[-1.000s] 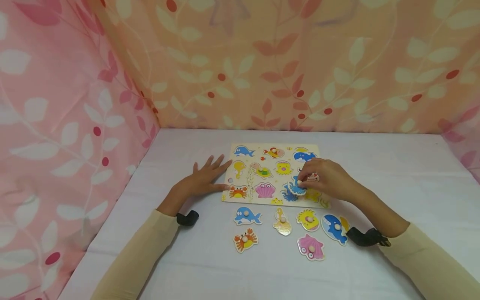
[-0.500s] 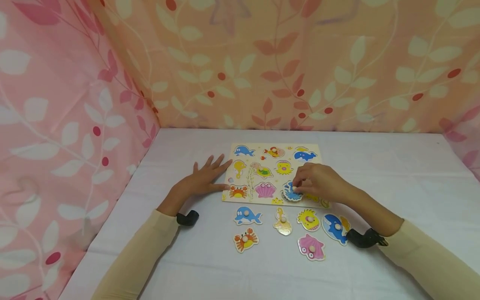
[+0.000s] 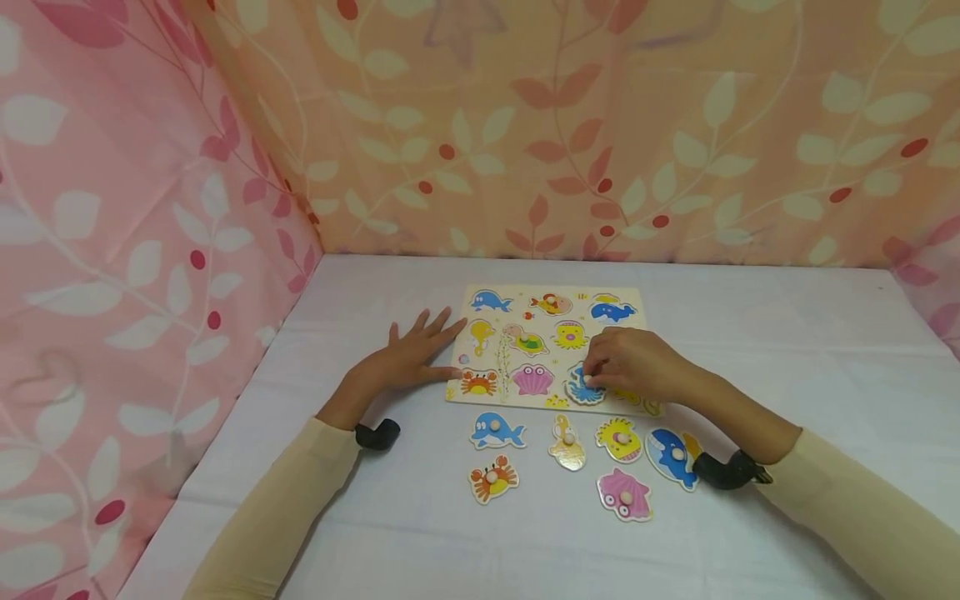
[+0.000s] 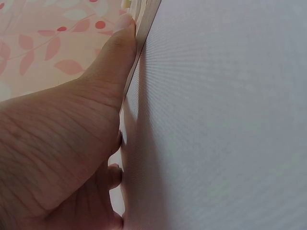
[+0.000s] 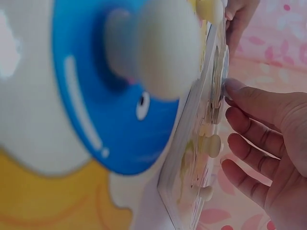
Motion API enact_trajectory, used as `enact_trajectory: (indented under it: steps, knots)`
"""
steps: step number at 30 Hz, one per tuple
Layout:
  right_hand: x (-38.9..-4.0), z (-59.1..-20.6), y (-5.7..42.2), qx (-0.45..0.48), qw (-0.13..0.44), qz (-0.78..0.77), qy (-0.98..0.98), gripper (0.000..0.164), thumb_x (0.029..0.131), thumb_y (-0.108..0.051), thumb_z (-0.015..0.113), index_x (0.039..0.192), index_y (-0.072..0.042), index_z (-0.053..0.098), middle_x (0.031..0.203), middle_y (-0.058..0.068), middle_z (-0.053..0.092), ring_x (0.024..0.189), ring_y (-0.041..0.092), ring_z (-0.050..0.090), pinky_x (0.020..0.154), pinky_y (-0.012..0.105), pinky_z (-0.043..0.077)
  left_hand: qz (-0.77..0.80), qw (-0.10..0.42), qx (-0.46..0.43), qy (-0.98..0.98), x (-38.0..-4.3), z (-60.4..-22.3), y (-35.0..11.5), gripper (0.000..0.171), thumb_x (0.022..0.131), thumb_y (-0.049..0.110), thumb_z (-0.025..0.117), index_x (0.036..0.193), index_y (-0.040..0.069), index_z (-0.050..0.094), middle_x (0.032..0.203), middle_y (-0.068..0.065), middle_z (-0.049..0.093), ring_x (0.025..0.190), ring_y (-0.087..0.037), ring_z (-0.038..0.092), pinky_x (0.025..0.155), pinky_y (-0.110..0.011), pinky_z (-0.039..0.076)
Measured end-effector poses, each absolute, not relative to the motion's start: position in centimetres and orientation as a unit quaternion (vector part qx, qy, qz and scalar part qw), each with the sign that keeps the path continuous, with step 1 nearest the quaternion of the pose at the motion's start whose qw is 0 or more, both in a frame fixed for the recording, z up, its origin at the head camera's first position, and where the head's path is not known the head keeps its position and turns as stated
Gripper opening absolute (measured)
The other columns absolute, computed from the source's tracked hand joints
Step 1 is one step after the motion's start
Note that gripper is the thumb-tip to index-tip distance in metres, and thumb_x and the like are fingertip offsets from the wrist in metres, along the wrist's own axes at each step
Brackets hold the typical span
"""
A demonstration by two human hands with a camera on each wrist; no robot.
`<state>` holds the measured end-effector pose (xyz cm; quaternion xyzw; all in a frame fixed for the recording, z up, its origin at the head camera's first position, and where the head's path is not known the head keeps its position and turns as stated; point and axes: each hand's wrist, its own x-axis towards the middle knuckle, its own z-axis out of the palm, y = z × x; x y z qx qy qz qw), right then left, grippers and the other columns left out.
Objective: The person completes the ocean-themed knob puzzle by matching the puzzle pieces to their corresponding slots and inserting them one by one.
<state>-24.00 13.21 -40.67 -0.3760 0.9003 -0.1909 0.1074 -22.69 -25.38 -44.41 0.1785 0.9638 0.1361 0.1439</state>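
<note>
A tabletop nook screened by leafy curtains, with a toy puzzle on it.
A white cloth covers the table, and printed fabric with leaves and red berries walls it in: an orange curtain at the back, a pink curtain down the left. The puzzle board and loose animal pieces suggest a play table; whether in a home, classroom or studio cannot be told.
</note>
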Motion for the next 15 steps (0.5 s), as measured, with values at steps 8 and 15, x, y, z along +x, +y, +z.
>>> enact_trajectory:
  steps: [8, 15]
  knots:
    - [-24.44, -40.82, 12.72, -0.377, 0.111, -0.182, 0.901, 0.010, 0.087, -0.028, 0.082, 0.097, -0.028, 0.081, 0.092, -0.019, 0.068, 0.096, 0.009, 0.061, 0.089, 0.036, 0.054, 0.133, 0.141, 0.182, 0.964, -22.81, -44.72, -25.49, 0.094, 0.090, 0.070, 0.059, 0.164, 0.036, 0.010, 0.171, -0.003, -0.001, 0.155, -0.038, -0.009, 0.111, -0.077, -0.006]
    - [-24.53, -40.78, 12.52, -0.380, 0.111, -0.181, 0.900, 0.010, 0.087, -0.027, 0.082, 0.096, -0.028, 0.081, 0.091, -0.019, 0.068, 0.094, 0.009, 0.060, 0.088, 0.036, 0.054, 0.133, 0.143, 0.179, 0.964, -22.89, -44.66, -25.46, 0.094, 0.090, 0.071, 0.058, 0.163, 0.038, 0.009, 0.171, -0.002, -0.002, 0.155, -0.037, -0.010, 0.111, -0.076, -0.007]
